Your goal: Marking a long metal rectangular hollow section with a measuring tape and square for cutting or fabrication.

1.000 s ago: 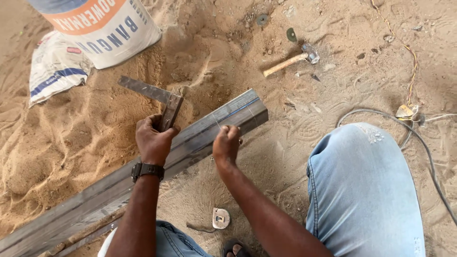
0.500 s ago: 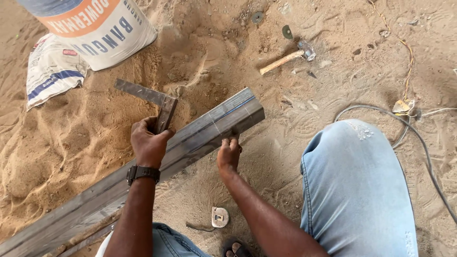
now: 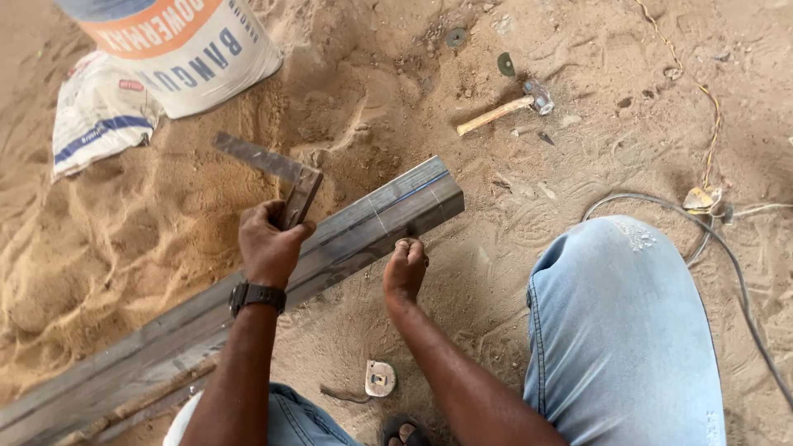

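A long grey rectangular steel tube point(image 3: 248, 297) lies slanted on the sand, its cut end at the upper right. My left hand point(image 3: 268, 246), with a black wristwatch, grips the stock of a metal try square point(image 3: 277, 172) whose blade points up-left above the tube. My right hand point(image 3: 405, 271) is closed against the tube's near side close to its end; a small item may be pinched in the fingers, but it is too small to tell. Thin scribed lines cross the tube near there.
A wooden-handled hammer point(image 3: 504, 109) lies on the sand beyond the tube. Two white sacks point(image 3: 178, 49) sit at the upper left. A grey cable point(image 3: 727, 248) curves past my jeans-clad knee point(image 3: 624, 322). A small metal piece point(image 3: 379, 377) lies near my foot.
My right hand slid down from the tube's top face to its near side. The left hand and try square stayed at about the same spot on the tube.
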